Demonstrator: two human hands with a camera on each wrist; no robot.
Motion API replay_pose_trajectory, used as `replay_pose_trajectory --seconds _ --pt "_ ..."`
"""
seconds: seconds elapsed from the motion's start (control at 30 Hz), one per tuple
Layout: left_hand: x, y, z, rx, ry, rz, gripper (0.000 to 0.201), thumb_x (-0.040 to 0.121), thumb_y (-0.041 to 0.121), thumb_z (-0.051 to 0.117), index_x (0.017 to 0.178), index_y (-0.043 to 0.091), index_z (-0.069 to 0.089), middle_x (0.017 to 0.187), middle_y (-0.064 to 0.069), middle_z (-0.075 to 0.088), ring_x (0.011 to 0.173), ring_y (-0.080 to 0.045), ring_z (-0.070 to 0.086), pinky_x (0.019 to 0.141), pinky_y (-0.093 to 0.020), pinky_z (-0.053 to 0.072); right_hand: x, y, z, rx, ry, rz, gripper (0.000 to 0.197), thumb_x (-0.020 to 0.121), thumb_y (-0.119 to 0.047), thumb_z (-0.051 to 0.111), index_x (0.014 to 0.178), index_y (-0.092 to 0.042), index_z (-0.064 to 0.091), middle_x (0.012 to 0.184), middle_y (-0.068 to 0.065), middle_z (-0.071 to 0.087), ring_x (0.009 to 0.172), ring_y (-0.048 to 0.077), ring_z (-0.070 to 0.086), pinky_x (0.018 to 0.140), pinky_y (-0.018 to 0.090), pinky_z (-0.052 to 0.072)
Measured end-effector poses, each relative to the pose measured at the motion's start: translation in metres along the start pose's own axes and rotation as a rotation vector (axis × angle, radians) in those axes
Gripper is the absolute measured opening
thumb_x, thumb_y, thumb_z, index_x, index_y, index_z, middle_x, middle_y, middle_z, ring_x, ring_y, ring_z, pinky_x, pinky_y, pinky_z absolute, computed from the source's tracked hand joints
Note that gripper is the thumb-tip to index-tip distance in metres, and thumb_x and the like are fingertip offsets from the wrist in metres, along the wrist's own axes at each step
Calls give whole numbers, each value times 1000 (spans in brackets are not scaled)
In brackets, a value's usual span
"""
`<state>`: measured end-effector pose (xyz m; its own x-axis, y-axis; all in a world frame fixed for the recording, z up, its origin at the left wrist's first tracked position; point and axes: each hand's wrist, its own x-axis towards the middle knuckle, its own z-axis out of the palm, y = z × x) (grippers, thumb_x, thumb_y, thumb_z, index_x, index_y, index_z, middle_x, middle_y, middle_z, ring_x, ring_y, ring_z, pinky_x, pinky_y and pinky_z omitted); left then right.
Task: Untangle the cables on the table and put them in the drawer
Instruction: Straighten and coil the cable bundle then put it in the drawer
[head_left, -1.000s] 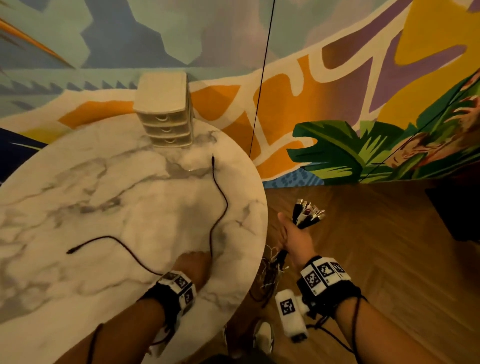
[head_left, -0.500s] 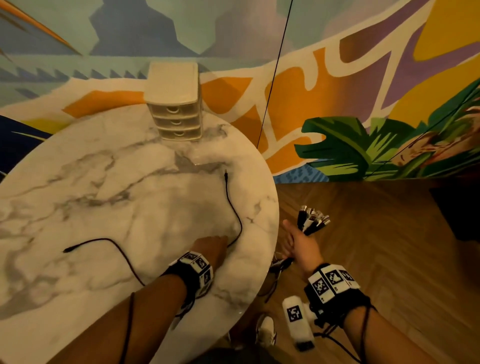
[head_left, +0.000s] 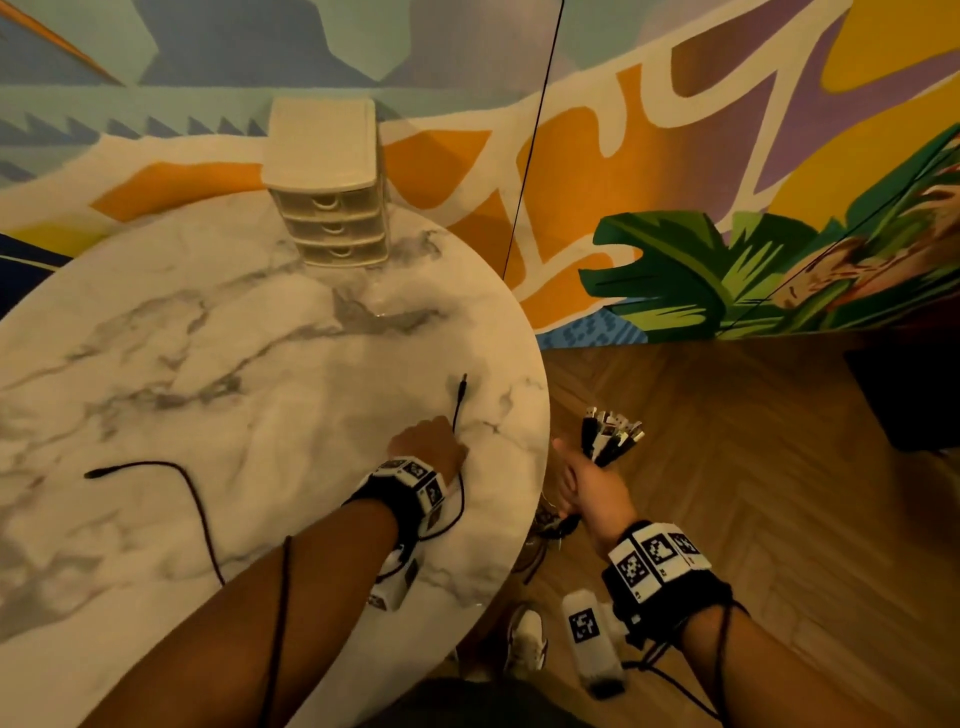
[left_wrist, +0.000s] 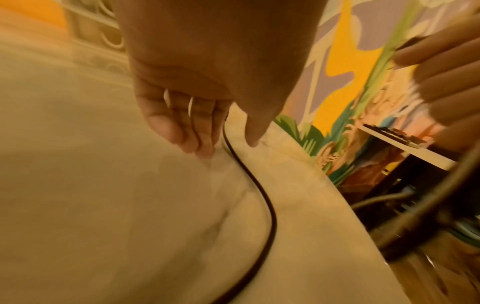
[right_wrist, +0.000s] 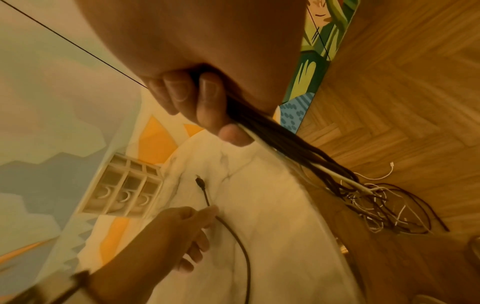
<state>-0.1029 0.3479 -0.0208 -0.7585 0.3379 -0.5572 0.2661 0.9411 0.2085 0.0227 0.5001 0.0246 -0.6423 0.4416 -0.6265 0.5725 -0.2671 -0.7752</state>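
One black cable (head_left: 457, 402) remains on the worktop (head_left: 208, 364); left hand (head_left: 428, 441), moved toward its plug, pinches it, while right-hand (head_left: 592, 483) fingers (right_wrist: 205, 98) grip the cable bundle (head_left: 610, 434).

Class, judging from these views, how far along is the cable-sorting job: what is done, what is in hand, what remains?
Done: the right hand grips a cable bundle off the table edge. In hand: the left hand pinches the black cable lying on the table. Left: the bundle's hanging ends look tangled, and the drawer unit is closed.

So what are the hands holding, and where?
Left hand pinches the black cable near its plug end; right hand grips the cable bundle just below the plugs.
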Motion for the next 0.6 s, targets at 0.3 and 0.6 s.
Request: replay_pose_trajectory --seconds 0.3,0.6 --pt "5 14 9 123 -27 54 31 87 34 52 113 16 58 117 -7 59 104 -26 58 84 -31 45 -5 6 -29 -172 44 68 61 93 -37 53 37 -18 37 37 0 36 37 17 36 50 26 38" --pt "-44 43 14 135 75 186 31 83 39 52 102 15 56 103 -7 63 93 -26 61 70 -29 42 8 15 -4 -86 -60 105 29 91 -21 56 90 6 67 40 0 35 32 11 30 33 18 28"
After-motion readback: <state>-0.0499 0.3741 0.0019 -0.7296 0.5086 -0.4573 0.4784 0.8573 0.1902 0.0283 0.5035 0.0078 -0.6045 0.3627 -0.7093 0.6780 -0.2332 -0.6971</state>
